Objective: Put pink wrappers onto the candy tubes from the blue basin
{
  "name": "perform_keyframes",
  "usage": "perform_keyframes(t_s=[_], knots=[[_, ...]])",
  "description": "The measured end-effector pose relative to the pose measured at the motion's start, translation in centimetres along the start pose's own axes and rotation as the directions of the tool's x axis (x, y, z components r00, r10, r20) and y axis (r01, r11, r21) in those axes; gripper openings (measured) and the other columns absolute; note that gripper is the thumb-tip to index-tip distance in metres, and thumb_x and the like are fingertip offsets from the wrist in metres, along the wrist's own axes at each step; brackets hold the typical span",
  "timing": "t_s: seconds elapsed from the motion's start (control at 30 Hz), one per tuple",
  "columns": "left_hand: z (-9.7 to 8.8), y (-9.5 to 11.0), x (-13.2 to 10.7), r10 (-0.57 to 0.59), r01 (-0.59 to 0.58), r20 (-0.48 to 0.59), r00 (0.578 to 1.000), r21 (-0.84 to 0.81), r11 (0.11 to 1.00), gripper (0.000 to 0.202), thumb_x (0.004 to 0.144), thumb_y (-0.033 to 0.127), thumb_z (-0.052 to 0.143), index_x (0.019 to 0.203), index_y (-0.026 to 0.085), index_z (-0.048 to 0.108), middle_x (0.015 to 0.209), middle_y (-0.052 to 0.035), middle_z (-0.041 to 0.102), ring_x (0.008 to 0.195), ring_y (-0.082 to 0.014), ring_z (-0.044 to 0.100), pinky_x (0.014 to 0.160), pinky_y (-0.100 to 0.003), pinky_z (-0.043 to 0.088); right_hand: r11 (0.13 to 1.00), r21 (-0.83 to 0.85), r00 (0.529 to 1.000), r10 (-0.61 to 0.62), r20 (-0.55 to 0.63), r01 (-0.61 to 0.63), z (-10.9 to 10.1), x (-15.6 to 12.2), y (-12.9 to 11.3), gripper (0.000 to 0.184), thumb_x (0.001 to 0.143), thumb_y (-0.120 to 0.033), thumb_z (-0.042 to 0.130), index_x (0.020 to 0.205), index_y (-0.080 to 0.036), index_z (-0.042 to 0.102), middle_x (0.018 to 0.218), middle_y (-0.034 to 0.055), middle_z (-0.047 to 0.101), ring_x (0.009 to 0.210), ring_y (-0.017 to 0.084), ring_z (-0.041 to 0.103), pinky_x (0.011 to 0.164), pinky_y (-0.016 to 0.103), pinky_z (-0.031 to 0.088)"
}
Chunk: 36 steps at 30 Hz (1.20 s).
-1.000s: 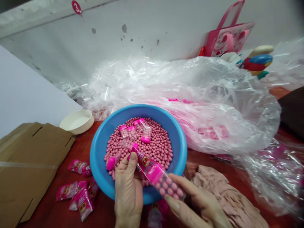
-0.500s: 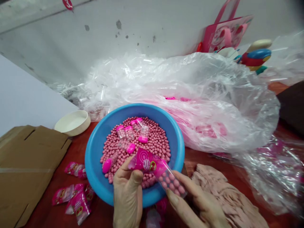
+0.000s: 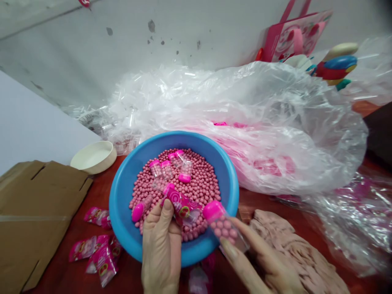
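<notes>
My left hand point(image 3: 163, 241) pinches a printed pink wrapper point(image 3: 180, 204) over the near side of the blue basin point(image 3: 228, 179). Between the fingers of my right hand point(image 3: 260, 257) is a clear bottle point(image 3: 225, 226) with a bright pink cap, partly filled with pink balls. The bottle's capped end points toward the wrapper, with a small gap between them. Pink balls point(image 3: 202, 175) cover the bottom of the basin, and several small pink-capped bottles point(image 3: 185, 171) lie on top of them.
Filled pink packets point(image 3: 102, 261) lie left of the basin, near folded cardboard point(image 3: 39, 216). A cream bowl point(image 3: 94, 157) stands behind. Large clear plastic bags point(image 3: 290, 130) spread across the back and right. A crumpled beige cloth point(image 3: 284, 241) lies at the right front.
The wrapper and the bottle, earlier together with the wrapper over the bottle's end, are now apart. My right hand has moved slightly right with the bottle, exposing its pink cap.
</notes>
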<state>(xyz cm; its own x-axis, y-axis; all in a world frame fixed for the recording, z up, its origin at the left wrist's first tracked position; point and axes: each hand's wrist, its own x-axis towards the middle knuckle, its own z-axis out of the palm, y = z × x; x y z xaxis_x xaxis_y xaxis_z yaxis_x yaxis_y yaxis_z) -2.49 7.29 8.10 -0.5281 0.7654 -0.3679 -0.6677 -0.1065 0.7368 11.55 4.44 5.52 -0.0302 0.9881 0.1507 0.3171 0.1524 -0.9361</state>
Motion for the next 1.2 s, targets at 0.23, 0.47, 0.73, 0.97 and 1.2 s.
perform_keyframes(t_s=[0.23, 0.47, 0.73, 0.97, 1.2], knots=[[-0.3, -0.1, 0.3, -0.015, 0.015, 0.028, 0.999, -0.01, 1.0, 0.019, 0.067, 0.033, 0.077, 0.069, 0.015, 0.072, 0.059, -0.0014, 0.069, 0.056, -0.0112, 0.064, 0.052, -0.016, 0.052, 0.625, -0.687, 0.918, -0.356, 0.173, 0.372, 0.4, 4.2, -1.8, 0.054, 0.098, -0.037, 0.017, 0.104, -0.011, 0.064, 0.067, 0.0096, 0.07, 0.056, 0.024, 0.068, 0.042, 0.031, 0.05], [-0.1, -0.2, -0.2, 0.037, -0.037, 0.032, 0.999, -0.002, 0.999, 0.011, 0.068, 0.028, 0.076, 0.074, 0.018, 0.073, 0.066, -0.0001, 0.072, 0.057, -0.0109, 0.064, 0.059, -0.02, 0.055, 0.914, -0.134, 0.916, -0.36, 0.176, 0.384, 2.5, 4.7, -3.5, 0.027, 0.095, -0.033, 0.042, 0.086, -0.018, 0.064, 0.074, 0.0027, 0.062, 0.062, 0.014, 0.061, 0.054, 0.022, 0.048], [-0.4, 0.0, -0.3, 0.135, -0.133, 0.054, 0.989, -0.035, 0.99, 0.01, 0.064, 0.023, 0.08, 0.07, 0.02, 0.074, 0.067, 0.0017, 0.074, 0.059, -0.0095, 0.067, 0.058, -0.014, 0.053, 0.944, -0.147, 0.939, -0.258, 0.229, 0.295, 2.5, 6.1, -3.7, 0.036, 0.096, -0.024, 0.04, 0.061, -0.019, 0.049, 0.06, -0.0037, 0.052, 0.054, 0.008, 0.051, 0.05, 0.017, 0.038], [-0.6, 0.4, 0.4, 0.12, -0.122, -0.027, 0.992, -0.064, 0.99, 0.015, 0.066, 0.03, 0.078, 0.077, 0.019, 0.074, 0.074, -0.0022, 0.076, 0.066, -0.0162, 0.069, 0.062, -0.026, 0.057, 0.655, -0.65, 0.909, -0.149, 0.389, 0.385, 4.8, 7.5, -0.4, 0.019, 0.089, -0.018, 0.045, 0.092, -0.014, 0.063, 0.067, 0.0077, 0.067, 0.061, 0.023, 0.062, 0.051, 0.031, 0.037], [-1.1, 1.5, 0.4, 0.003, -0.004, -0.003, 1.0, -0.125, 0.992, 0.024, 0.074, 0.038, 0.07, 0.089, 0.02, 0.074, 0.086, -0.0037, 0.077, 0.075, -0.017, 0.071, 0.073, -0.025, 0.056, 0.502, -0.714, 0.865, -0.17, 0.473, 0.489, 6.2, 6.2, 1.2, 0.047, 0.077, -0.005, 0.044, 0.123, -0.008, 0.052, 0.099, 0.0163, 0.068, 0.085, 0.031, 0.061, 0.07, 0.042, 0.044]])
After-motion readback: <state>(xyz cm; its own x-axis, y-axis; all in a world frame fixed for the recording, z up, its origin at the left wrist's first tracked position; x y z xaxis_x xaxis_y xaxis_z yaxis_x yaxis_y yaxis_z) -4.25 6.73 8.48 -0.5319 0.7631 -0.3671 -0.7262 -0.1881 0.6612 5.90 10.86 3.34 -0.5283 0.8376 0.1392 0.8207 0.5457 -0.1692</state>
